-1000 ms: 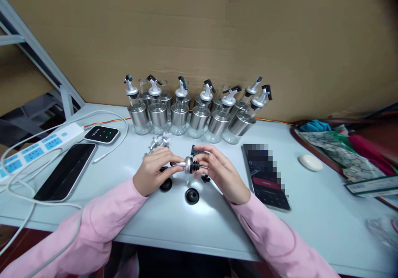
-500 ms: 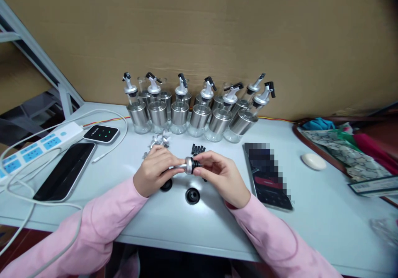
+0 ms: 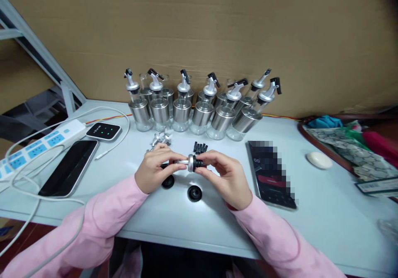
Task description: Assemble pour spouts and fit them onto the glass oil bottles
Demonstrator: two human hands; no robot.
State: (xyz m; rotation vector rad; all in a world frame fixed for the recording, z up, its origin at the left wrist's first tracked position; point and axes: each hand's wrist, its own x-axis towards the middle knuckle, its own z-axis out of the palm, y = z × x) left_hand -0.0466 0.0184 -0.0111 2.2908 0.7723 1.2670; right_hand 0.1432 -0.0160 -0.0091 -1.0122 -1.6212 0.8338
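A brown cardboard wall (image 3: 199,29) stands behind everything from where I am, and against it is a pale table (image 3: 146,228). Along its back runs a double row of glass bottles (image 3: 201,114) in steel sleeves, every one in the front row topped by a spout. To the left lies a white power strip (image 3: 70,133), with a dark-screened phone (image 3: 70,168) just beside it; another phone (image 3: 269,182) rests right of the person's hands. The left hand (image 3: 155,168) has its thumb and fingers pinched on the silver stem of a loose pourer (image 3: 190,163), while the right hand (image 3: 230,180) grips its black ribbed end, so the piece lies sideways between the two, above the middle of the table. A small black-faced device (image 3: 104,131) shows green lights near the strip. An ivory oval (image 3: 319,160) sits farther right. Nearest the hands are silver parts (image 3: 162,137), two round black stoppers (image 3: 195,193), and, smallest, a cluster of little black pieces (image 3: 200,147) just beyond the pourer.
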